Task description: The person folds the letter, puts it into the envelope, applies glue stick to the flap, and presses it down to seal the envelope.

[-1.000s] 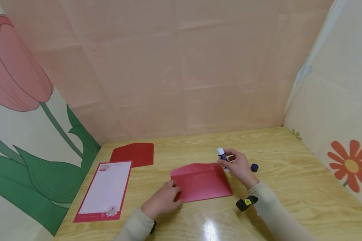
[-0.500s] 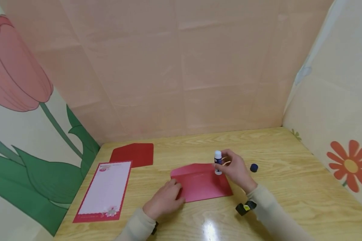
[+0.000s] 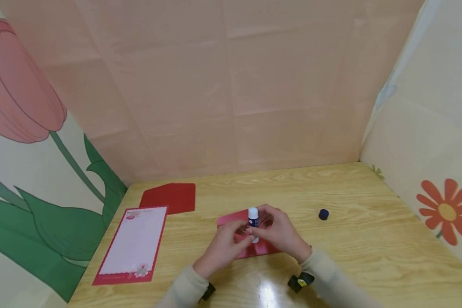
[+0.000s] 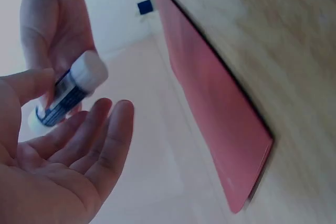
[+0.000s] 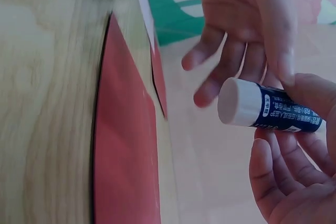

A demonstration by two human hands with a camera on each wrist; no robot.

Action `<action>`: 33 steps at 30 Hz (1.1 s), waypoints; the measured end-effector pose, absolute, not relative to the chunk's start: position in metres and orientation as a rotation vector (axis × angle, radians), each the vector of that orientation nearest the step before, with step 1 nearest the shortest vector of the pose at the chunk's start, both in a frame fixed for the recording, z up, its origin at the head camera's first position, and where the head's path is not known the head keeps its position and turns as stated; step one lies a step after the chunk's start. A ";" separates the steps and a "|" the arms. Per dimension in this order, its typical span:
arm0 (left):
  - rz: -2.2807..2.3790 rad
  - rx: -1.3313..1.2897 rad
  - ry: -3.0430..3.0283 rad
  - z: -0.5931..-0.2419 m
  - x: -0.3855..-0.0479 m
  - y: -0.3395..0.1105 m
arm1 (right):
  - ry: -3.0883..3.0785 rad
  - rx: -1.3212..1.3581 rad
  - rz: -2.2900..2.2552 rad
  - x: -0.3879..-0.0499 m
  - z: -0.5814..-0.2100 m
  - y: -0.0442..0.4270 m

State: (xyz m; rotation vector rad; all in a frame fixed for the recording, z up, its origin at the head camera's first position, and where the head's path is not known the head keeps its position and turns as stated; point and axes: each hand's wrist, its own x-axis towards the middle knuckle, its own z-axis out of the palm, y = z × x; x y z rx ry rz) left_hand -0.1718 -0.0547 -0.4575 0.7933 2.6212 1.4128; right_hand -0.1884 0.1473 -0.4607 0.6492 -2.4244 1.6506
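Observation:
A blue-labelled glue stick with white ends stands upright above the pink-red envelope. My right hand pinches it between thumb and fingers, clear in the right wrist view. Close on its other side is my left hand, its thumb at the barrel and its fingers loosely spread; whether the thumb touches is hard to tell. In the left wrist view the envelope lies on the table beyond both hands. The hands cover much of it in the head view. Its pointed flap faces away from me.
A dark blue cap lies on the wooden table to the right. On the left are a red envelope and a pink-bordered letter sheet that overlaps its corner. Walls with printed flowers enclose the table's back and sides.
My right hand has carried the glue stick left and nearer, over the envelope's middle. My left hand has left the envelope's left edge and come up to the stick.

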 end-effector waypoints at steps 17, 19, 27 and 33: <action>1.568 0.750 2.503 -0.463 -0.174 -0.056 | -2.433 0.634 1.796 -0.187 -0.463 0.144; 1.580 0.725 2.491 -0.463 -0.174 -0.056 | -2.465 0.596 1.709 -0.189 -0.463 0.151; 1.568 0.575 2.463 -0.464 -0.173 -0.064 | -2.490 0.345 1.140 -0.205 -0.455 0.201; 1.539 0.575 2.470 -0.468 -0.173 -0.067 | -2.633 0.174 0.825 -0.216 -0.459 0.248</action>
